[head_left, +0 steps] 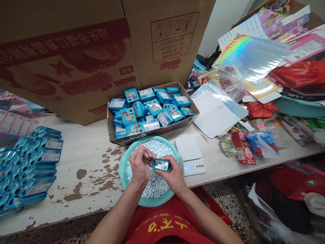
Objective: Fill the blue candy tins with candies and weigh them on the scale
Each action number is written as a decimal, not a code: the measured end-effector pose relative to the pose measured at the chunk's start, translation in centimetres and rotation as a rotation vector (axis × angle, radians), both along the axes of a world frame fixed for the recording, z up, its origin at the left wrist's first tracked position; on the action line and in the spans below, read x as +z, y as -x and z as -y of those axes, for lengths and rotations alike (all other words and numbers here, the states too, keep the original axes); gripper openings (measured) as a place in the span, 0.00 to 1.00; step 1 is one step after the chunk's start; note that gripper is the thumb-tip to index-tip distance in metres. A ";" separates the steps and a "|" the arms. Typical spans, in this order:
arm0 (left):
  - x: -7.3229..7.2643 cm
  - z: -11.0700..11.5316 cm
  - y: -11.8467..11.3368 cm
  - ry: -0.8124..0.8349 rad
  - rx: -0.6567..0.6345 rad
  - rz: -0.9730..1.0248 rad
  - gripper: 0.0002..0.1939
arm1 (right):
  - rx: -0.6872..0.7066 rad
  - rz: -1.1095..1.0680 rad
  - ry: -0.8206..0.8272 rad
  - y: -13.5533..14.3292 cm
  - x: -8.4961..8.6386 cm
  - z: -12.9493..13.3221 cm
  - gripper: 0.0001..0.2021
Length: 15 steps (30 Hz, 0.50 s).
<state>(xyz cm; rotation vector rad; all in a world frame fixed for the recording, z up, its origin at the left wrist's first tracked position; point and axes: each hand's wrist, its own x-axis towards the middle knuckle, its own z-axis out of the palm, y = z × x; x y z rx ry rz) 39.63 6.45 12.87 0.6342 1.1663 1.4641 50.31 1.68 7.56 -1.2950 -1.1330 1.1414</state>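
Observation:
Above a turquoise basin (124,181) my right hand (175,174) grips a small blue candy box (161,165) lying on its side between thumb and fingers. A dark round spot shows at the box's left end. My left hand (140,166) is closed in a pinch right beside that end; what its fingertips hold, if anything, is hidden. Small pale candies (154,189) fill the basin under both hands. Behind it, a shallow carton (110,130) is heaped with similar blue candy boxes (152,106).
Rows of blue boxes (38,162) stand at the left on the worn white table (83,149). A white digital scale (189,150) sits right of the basin. A large cardboard box (142,40) rises behind. Paper sheets (215,110) and assorted wrappers (243,147) cover the right side.

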 end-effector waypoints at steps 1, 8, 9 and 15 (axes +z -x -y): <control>-0.1 -0.1 0.3 -0.006 0.020 -0.014 0.21 | 0.013 -0.030 0.001 -0.5 0.2 0.2 0.16; -5.7 -0.2 4.4 0.053 -0.379 -0.732 0.13 | -0.120 -0.058 0.108 -7.1 0.0 1.6 0.18; -6.3 -0.5 4.6 0.024 -0.436 -0.859 0.10 | -0.179 -0.047 0.129 -8.2 -0.5 1.4 0.19; -4.7 -8.9 2.1 -0.219 -0.426 -1.274 0.12 | -0.470 0.059 0.140 -13.3 -6.2 -1.9 0.25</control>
